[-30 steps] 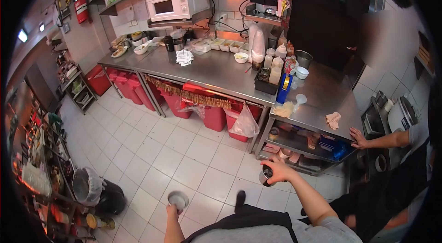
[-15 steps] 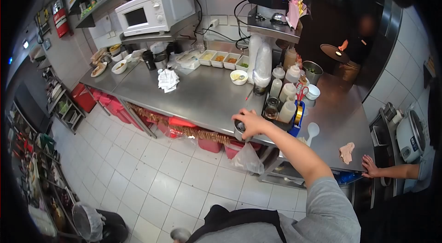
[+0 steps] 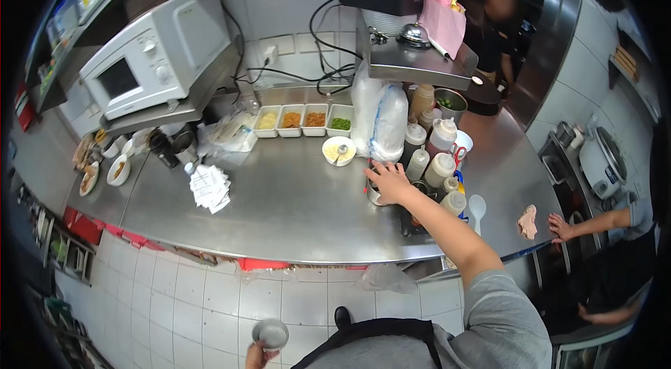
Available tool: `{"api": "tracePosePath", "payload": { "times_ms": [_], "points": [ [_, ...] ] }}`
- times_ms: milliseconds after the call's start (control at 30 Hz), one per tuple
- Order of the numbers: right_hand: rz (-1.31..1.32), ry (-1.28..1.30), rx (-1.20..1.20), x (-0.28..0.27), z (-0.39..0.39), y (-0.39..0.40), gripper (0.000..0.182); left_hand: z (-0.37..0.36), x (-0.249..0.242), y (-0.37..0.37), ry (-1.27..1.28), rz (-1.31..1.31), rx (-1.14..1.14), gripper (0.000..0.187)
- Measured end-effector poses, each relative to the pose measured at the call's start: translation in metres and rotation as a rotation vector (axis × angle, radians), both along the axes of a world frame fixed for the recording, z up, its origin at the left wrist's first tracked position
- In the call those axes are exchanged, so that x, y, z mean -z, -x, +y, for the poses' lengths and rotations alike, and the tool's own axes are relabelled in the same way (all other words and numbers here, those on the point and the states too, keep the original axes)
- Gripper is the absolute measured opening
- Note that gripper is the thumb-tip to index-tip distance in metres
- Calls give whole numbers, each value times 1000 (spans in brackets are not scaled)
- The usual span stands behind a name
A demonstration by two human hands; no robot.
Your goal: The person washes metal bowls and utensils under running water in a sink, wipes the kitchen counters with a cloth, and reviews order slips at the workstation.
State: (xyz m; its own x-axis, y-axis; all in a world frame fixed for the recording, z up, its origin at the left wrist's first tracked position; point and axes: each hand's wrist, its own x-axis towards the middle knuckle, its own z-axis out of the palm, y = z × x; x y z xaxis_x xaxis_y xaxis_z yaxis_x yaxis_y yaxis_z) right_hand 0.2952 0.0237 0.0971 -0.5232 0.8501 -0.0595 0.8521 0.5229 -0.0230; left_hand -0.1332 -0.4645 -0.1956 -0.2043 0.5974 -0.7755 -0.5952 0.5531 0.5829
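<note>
My right hand (image 3: 391,184) reaches over the steel counter with its fingers over the top of a small metal cup (image 3: 375,196), which they largely hide. Close by on its right are squeeze bottles (image 3: 439,168) in a dark holder, and stacked clear plastic cups (image 3: 389,117) stand behind it. Down at the bottom, my left hand (image 3: 257,356), partly cut off, grips a round metal bowl (image 3: 270,334) above the floor. A white bowl (image 3: 339,151) of pale chopped food with a spoon sits beyond the right hand.
White tubs (image 3: 291,119) of toppings line the wall. Paper slips (image 3: 209,187) lie on the counter (image 3: 293,208); a white spoon (image 3: 477,210) and cloth (image 3: 528,221) lie to the right. A microwave (image 3: 157,54) stands on a shelf. Another person's hand (image 3: 560,228) rests at the right edge.
My right hand has moved the metal cup from the counter's front edge inward, beside the plastic cups. My left hand and its bowl have come further into view. The camera has shifted closer to the counter.
</note>
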Motion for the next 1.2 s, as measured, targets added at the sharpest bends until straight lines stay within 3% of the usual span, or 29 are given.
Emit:
{"api": "tracePosePath", "payload": {
  "times_ms": [33,133,200,267,367,467,500,600,633,867,1100,1200],
  "points": [
    [79,-34,-14,-17,-24,3,84,55,-95,-25,-91,28,11,41],
    [281,61,-78,-44,-95,4,80,155,-192,-31,-170,190,245,37],
    [592,432,-252,-17,-132,-2,75,215,-257,-69,-358,289,406,34],
    [788,847,-109,-27,-174,-3,74,266,-314,-111,-433,529,784,34],
    [1400,1127,183,-23,-214,-30,79,317,-332,-187,-719,352,1072,38],
    [1732,1022,390,-48,-241,-76,80,335,-334,-273,-689,124,1256,42],
    [1683,846,538,-55,-247,-89,70,340,-335,-298,-707,126,1345,46],
    [1612,711,762,-53,-279,-143,58,334,-333,-370,-655,-86,1463,45],
    [1686,626,845,-54,-292,-156,48,333,-332,-391,-673,-214,1571,54],
    [1923,421,1100,-26,-376,-287,41,308,-309,-499,-617,-90,1784,67],
    [1852,200,1221,-28,-429,-409,35,288,-254,-615,-809,131,1806,64],
    [1809,202,1247,-30,-428,-450,34,287,-272,-671,-842,124,1786,66]
  ]
}}
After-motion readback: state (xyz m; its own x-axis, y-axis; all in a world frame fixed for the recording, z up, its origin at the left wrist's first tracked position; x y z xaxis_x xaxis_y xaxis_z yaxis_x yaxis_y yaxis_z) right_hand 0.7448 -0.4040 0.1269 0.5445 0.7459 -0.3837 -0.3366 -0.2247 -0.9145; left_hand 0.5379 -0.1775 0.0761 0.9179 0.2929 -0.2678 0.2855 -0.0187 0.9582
